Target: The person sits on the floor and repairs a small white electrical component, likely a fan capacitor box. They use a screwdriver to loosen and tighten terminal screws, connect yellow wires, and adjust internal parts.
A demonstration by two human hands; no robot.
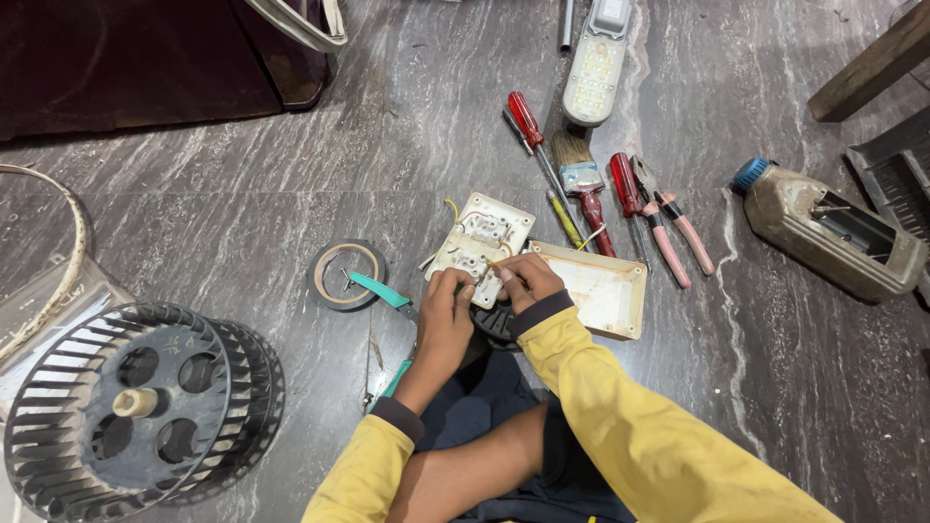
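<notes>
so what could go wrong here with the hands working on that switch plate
1. The left hand and right hand pinch the switch plate off the floor; it could slip and strain the yellow wire.
2. The open white box lies right beside the right sleeve, so a nudge might shove it into the screwdrivers.

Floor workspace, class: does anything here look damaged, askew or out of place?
The oil can lies tipped on its side with a rough opening cut in its wall. The switch plate is out of its box, wiring exposed.
</notes>
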